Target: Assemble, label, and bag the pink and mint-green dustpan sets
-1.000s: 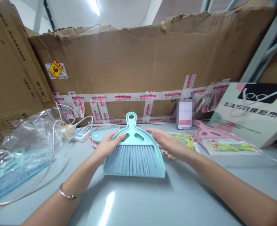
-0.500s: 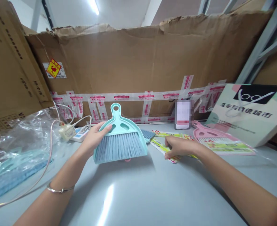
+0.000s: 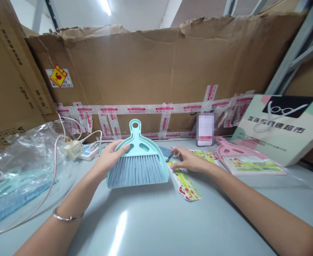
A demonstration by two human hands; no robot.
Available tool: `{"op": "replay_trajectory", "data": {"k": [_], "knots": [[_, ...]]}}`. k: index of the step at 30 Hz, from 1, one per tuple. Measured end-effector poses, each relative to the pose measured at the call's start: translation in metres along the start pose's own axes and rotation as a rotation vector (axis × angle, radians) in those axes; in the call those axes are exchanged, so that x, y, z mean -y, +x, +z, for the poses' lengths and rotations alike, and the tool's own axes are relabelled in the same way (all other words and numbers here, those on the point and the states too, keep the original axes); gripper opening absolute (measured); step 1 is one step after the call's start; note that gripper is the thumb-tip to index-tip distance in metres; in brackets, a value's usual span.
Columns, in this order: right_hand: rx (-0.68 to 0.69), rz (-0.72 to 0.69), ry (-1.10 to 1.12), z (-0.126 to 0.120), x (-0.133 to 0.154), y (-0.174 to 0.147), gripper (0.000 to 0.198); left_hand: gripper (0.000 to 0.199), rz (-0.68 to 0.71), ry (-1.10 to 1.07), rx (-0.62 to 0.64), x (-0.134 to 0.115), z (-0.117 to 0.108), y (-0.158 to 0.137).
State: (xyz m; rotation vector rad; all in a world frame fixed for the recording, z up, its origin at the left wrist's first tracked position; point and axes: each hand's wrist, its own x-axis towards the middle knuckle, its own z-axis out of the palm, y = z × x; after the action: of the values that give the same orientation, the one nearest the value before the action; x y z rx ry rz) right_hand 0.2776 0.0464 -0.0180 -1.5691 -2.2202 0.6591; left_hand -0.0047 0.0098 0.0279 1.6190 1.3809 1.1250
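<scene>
My left hand (image 3: 113, 156) is closed around the left edge of a turquoise dustpan with a brush (image 3: 137, 160) nested in it, its grey-blue bristles facing me and the looped handle pointing up. My right hand (image 3: 189, 159) has its thumb and fingers apart, close to the bristles of a second brush (image 3: 166, 152), which is mostly hidden behind the dustpan. Below that hand lies a yellow-green printed card (image 3: 187, 183); another printed card (image 3: 205, 155) is behind it. Whether the right fingertips touch the bristles or the card is unclear.
To the right lie a pink dustpan set (image 3: 248, 158) with a printed card and a white glasses-shop box (image 3: 281, 128). A phone (image 3: 205, 129) leans at the back. Left are a power strip (image 3: 89, 153), a cable (image 3: 55, 167) and plastic-bagged turquoise sets (image 3: 20, 188). Cardboard (image 3: 145, 67) stands behind.
My right hand has moved left toward the brush behind the dustpan and its fingers have spread. The nearer printed card has shifted toward me. The dustpan has shifted slightly right and down.
</scene>
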Motion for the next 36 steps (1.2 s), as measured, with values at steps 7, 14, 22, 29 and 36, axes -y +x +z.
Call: {"op": "replay_trajectory", "data": {"k": [7, 14, 22, 29, 36], "knots": [[0.163, 0.044, 0.035, 0.004, -0.005, 0.002, 0.059, 0.035, -0.013, -0.006, 0.074, 0.0, 0.013, -0.005], [0.242, 0.101, 0.029, -0.001, -0.001, -0.004, 0.046, 0.035, -0.009, -0.005, 0.073, 0.003, 0.014, -0.003], [0.211, 0.13, -0.002, -0.008, 0.0, -0.009, 0.044, 0.033, 0.005, -0.006, 0.039, 0.001, 0.013, -0.003], [0.219, 0.166, -0.041, -0.02, -0.004, -0.014, 0.032, 0.034, -0.005, -0.008, 0.044, 0.001, 0.013, -0.003], [-0.405, 0.193, -0.047, -0.077, 0.004, -0.043, 0.018, 0.034, -0.029, -0.024, -0.014, 0.003, 0.015, -0.002]]}}
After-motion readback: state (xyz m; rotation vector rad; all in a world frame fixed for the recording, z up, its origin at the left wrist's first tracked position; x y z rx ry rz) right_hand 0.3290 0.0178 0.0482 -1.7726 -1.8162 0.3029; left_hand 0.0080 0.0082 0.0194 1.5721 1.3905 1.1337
